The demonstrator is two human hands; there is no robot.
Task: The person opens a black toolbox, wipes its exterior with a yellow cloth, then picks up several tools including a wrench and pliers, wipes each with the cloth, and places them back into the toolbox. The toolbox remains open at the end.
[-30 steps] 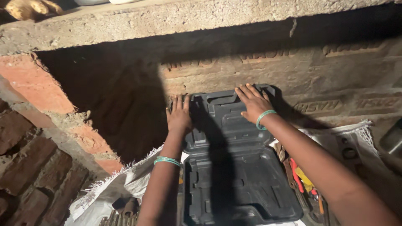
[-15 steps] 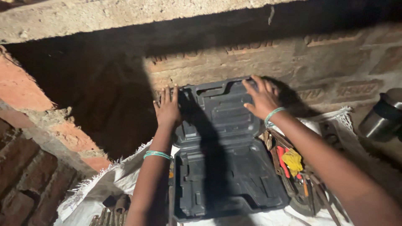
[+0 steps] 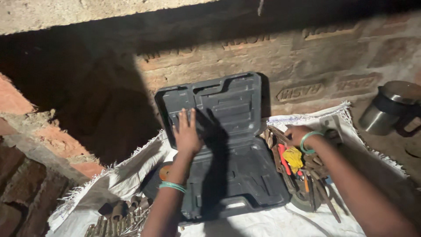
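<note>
Brick wall (image 3: 315, 66) backs the open tool case (image 3: 223, 145); lid leans on it, base flat on white sacking (image 3: 131, 175). Left hand (image 3: 186, 131) spread flat against lid, steadying. Right hand (image 3: 298, 134) curled among tools (image 3: 298, 171), grip unclear.

A brick wall (image 3: 307, 66) stands behind; a concrete slab (image 3: 66, 15) lies over it; a steel mug with lid (image 3: 388, 107) stands at right; short metal pipe pieces (image 3: 118, 213) lie at lower left.
</note>
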